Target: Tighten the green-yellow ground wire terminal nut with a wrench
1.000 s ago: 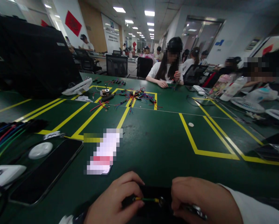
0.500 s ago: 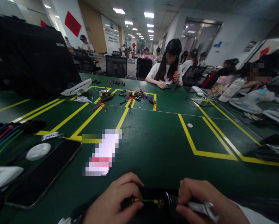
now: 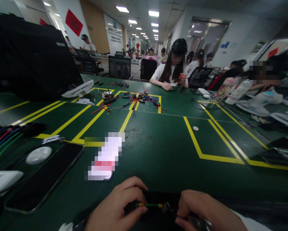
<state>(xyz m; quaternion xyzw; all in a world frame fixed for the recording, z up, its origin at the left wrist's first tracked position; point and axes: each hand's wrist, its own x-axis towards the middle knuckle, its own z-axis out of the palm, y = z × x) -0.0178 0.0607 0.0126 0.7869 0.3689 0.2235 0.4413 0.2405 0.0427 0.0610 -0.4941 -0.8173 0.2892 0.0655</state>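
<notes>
At the bottom edge of the head view, my left hand point(image 3: 117, 208) pinches a thin green wire point(image 3: 151, 205) with yellow ends, held over a black block point(image 3: 158, 197) on the green table point(image 3: 158, 150). My right hand point(image 3: 204, 210) grips a silvery metal tool point(image 3: 196, 221) whose tip meets the right end of the wire. Both hands are partly cut off by the frame's edge.
A dark phone point(image 3: 45, 178), a white round puck point(image 3: 38, 155) and a white device point(image 3: 3, 180) lie at the left, with coloured cables point(image 3: 6, 138) behind. A blurred-out card point(image 3: 105, 157) lies ahead. Loose wires point(image 3: 136, 99) litter the far table, where several people sit.
My right hand has shifted a little left and lower, drawing the tool's handle toward the frame's edge. The left hand keeps its pinch on the wire.
</notes>
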